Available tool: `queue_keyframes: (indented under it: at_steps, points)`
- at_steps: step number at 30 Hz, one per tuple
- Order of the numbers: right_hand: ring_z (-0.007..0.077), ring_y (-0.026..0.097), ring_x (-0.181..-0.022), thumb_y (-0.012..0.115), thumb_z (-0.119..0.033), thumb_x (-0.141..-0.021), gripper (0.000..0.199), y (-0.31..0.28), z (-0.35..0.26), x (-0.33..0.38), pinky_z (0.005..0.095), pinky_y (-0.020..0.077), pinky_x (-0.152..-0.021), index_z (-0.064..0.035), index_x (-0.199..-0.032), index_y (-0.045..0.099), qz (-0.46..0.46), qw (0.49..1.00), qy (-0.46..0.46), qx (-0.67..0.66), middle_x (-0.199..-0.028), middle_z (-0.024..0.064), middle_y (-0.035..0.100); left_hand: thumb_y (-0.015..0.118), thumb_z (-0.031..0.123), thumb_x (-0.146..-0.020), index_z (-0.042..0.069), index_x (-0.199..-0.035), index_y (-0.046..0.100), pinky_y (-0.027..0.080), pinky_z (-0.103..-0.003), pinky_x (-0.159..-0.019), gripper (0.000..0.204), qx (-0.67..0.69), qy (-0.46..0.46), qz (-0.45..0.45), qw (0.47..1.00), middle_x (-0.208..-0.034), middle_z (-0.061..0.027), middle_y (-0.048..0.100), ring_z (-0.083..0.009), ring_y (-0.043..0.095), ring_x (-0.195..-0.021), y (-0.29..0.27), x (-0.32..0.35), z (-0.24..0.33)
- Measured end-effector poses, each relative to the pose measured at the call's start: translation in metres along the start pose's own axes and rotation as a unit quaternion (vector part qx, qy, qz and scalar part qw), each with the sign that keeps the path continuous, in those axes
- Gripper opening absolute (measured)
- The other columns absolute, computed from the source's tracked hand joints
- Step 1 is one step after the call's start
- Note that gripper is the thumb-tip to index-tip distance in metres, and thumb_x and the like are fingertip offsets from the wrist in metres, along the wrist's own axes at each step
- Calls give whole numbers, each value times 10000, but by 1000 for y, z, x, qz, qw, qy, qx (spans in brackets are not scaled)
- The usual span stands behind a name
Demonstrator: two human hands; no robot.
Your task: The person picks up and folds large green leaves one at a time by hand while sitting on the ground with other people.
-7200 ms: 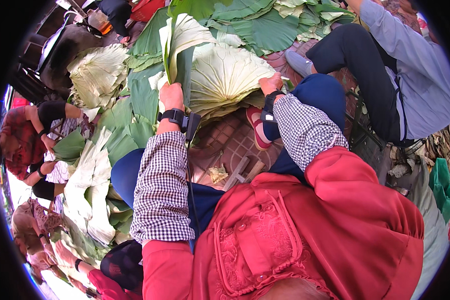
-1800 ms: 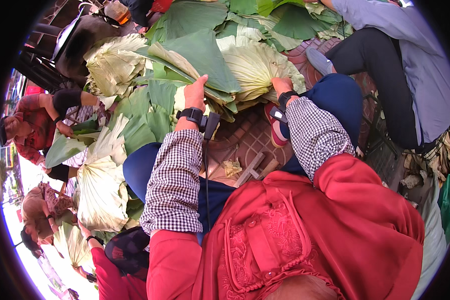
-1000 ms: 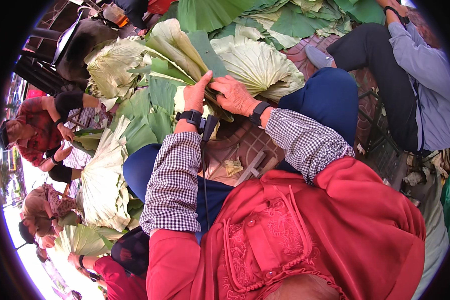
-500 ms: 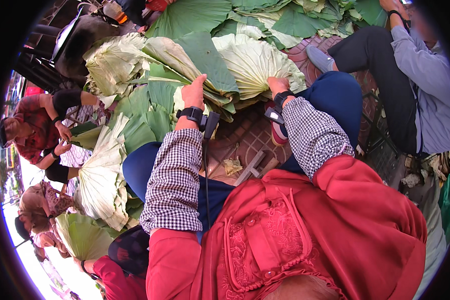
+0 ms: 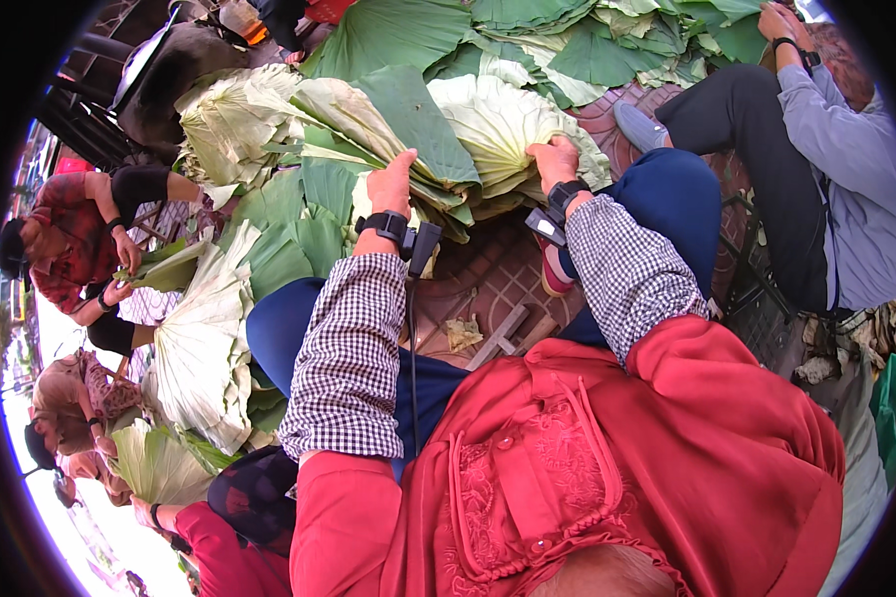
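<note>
My left hand point(image 5: 389, 184) is closed on the near edge of a folded stack of lotus leaves point(image 5: 418, 129), dark green on one face and pale on the other. To its right, my right hand point(image 5: 556, 162) pinches the near part of a pale, yellowish lotus leaf point(image 5: 493, 124) whose veins fan out from close to my fingers. Both leaf bundles meet between my hands, above the paving. My fingertips are partly hidden by the leaves and knuckles.
Piled lotus leaves point(image 5: 607, 50) lie at the far side, and more pale leaves point(image 5: 204, 338) are stacked at the left. A person in grey point(image 5: 851, 189) sits at the right. Several people work at the left, one in a red checked shirt point(image 5: 70, 239). Brick paving point(image 5: 468, 289) shows between my knees.
My right hand has lifted slightly and its fingers have shifted on the pale leaf. My left hand keeps its hold. At the left, co-workers' hands and leaves have moved a little.
</note>
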State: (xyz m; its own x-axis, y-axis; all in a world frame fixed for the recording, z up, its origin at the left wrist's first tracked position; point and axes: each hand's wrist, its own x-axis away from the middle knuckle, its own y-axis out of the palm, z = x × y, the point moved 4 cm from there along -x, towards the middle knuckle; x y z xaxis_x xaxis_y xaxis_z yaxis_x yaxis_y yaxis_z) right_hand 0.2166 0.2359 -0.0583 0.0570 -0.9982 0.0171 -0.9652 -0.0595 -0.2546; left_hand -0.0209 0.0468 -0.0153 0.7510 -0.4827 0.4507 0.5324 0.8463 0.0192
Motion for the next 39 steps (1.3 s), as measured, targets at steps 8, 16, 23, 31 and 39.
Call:
queue_keyframes:
  at_steps: [8,16,23,31,39]
  points:
    - [312,570,-750,567,-28,-679,382,70,-107,112,396,462,-674,-88,-1056,556,-196,931,-283,121,-803,140,546,771,311,-671,-50,-936,630,458,-318,-522,470,-25,-23,-25,999,-855,-92,628,-168,582,-654,-17,22,12]
    - [328,559,-819,556,-58,-681,293,79,-109,123,400,463,-718,-108,-954,651,-266,878,-376,129,-854,138,549,797,282,-656,-61,-1011,591,492,-285,-572,535,-26,-2,-100,995,-893,-100,641,-170,599,-654,-1,26,14]
    - [365,564,-984,600,-218,-695,408,27,-56,41,390,449,-864,-5,-1044,606,-29,980,-88,175,-1028,243,594,768,212,-638,-129,-1071,552,465,-347,-780,592,-11,-41,12,999,-1034,-189,607,-253,581,-860,-10,-1,-10]
    - [308,605,-824,675,-185,-665,366,-10,48,4,354,484,-711,54,-935,613,-80,962,138,223,-952,190,631,757,199,-638,-131,-1045,561,470,-342,-785,559,21,-8,-9,1000,-1016,-194,611,-256,587,-861,8,-1,-3]
    - [219,556,-634,630,-56,-668,319,64,-81,82,319,472,-601,-53,-987,625,-192,973,-125,-7,-749,101,596,753,193,-652,-108,-1027,580,481,-333,-738,511,15,-30,28,999,-981,-173,620,-247,593,-808,-30,-3,-6]
